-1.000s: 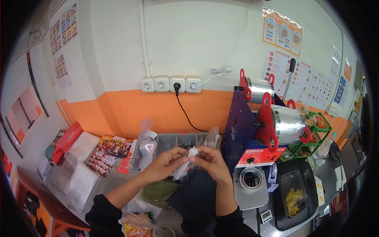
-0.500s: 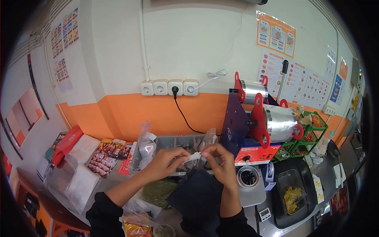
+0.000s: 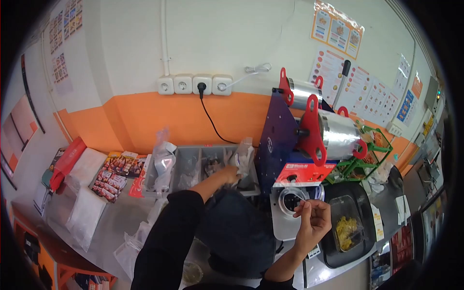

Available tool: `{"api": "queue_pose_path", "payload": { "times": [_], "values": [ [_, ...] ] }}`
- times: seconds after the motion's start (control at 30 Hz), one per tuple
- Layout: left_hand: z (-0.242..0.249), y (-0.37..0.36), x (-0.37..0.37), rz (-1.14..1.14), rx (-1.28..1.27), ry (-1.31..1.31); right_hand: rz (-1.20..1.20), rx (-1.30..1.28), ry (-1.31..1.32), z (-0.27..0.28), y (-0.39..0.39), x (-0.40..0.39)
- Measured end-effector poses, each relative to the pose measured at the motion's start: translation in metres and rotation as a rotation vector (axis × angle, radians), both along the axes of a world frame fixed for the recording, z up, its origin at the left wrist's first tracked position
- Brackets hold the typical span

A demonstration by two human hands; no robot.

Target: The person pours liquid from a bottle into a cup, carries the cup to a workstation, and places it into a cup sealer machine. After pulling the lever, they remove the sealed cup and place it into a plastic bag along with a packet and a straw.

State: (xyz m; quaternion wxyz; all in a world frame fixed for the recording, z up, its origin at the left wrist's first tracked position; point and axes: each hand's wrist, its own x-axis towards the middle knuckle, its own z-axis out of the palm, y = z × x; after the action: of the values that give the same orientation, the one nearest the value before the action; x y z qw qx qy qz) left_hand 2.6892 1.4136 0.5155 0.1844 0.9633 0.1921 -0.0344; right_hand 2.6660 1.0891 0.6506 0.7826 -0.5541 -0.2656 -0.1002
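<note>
My left hand (image 3: pixel 229 175) reaches into the right part of a grey divided bin (image 3: pixel 186 155), beside a clear plastic bag (image 3: pixel 243 155). Its fingertips are hidden among the bags. My right hand (image 3: pixel 313 223) is raised over the counter at the right, thumb and fingers pinched on a small thin whitish item (image 3: pixel 298 195). Behind that hand is a silver appliance with a round opening (image 3: pixel 290 201). A dark cloth-like shape (image 3: pixel 234 234) fills the space between my arms.
A sealing machine with metal rolls (image 3: pixel 338 135) stands at the right, near a green rack (image 3: pixel 362 164). A black tray (image 3: pixel 333 256) holds a container of yellow food (image 3: pixel 345 232). Plastic packs (image 3: pixel 86 217) and leaflets (image 3: pixel 110 186) lie at the left.
The hands have parted from the white item they held together. My left hand has gone forward into the bin, and my right hand has moved right and down. The view has shifted.
</note>
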Motion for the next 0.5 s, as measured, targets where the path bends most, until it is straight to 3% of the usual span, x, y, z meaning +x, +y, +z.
{"api": "queue_pose_path", "payload": {
  "times": [0.1,0.2,0.27,0.3,0.33,0.37,0.4,0.43,0.47,0.5],
  "values": [
    [0.042,0.001,-0.015,-0.151,0.177,0.024,0.051,-0.018,-0.005,-0.008,-0.018,-0.004],
    [0.161,-0.026,-0.093,-0.218,0.319,-0.082,0.139,-0.111,0.033,-0.025,-0.031,-0.011],
    [0.224,-0.055,-0.172,-0.190,0.398,-0.346,0.235,-0.161,0.081,-0.043,-0.037,-0.025],
    [0.242,-0.075,-0.217,-0.179,0.479,-0.628,0.321,-0.204,0.105,-0.050,-0.040,-0.036],
    [0.259,-0.105,-0.262,-0.035,0.435,-0.730,0.400,-0.239,0.189,-0.062,-0.041,-0.047],
    [0.269,-0.128,-0.306,0.065,0.376,-0.798,0.477,-0.269,0.273,-0.078,-0.043,-0.059],
    [0.255,-0.156,-0.346,0.275,0.027,-1.071,0.535,-0.316,0.302,-0.095,-0.044,-0.070],
    [0.237,-0.174,-0.391,0.467,0.220,-1.149,0.552,-0.310,0.305,-0.110,-0.044,-0.082],
    [0.198,-0.185,-0.431,0.739,0.249,-1.322,0.624,-0.292,0.432,-0.123,-0.045,-0.095],
    [0.159,-0.193,-0.455,0.715,0.192,-1.481,0.690,-0.269,0.556,-0.134,-0.043,-0.107]
  ]
}}
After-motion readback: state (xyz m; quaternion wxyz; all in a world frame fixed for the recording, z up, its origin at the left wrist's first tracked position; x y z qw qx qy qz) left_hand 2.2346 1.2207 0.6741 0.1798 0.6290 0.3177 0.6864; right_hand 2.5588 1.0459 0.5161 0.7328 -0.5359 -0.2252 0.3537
